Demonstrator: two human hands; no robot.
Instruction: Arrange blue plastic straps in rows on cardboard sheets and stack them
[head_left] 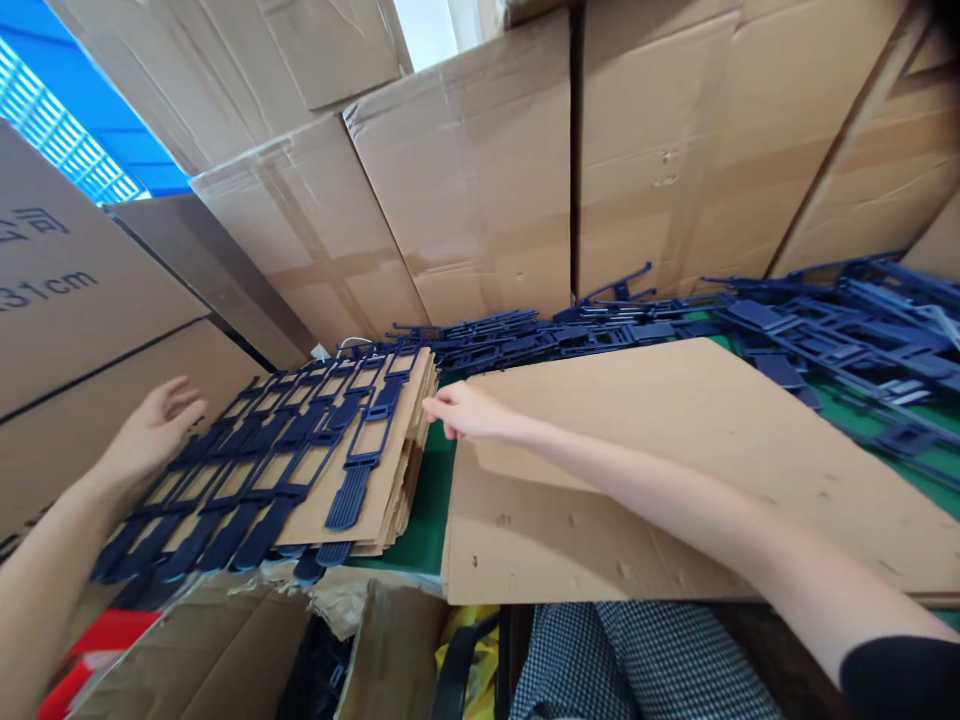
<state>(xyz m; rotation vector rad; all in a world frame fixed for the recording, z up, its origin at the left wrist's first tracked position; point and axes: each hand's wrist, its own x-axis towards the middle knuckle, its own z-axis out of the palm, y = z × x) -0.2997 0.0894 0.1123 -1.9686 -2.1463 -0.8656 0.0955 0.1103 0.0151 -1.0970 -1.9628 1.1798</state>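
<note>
Several dark blue plastic frames (362, 445) lie in a row across a stack of cardboard sheets (401, 440) on the left. My left hand (166, 415) hovers over the far left end of that row, fingers loosely curled and apart, holding nothing that shows. Near the stack's right edge is my right hand (463, 410), its fingers pressed together above the corner of a large bare cardboard sheet (637, 420); anything between those fingertips is too small to make out.
Piles of similar blue parts (840, 330) lie along the back and right of the green tabletop (433, 495). Large cardboard boxes (480, 190) form a wall behind. An open carton (217, 650) stands below the front edge at the left.
</note>
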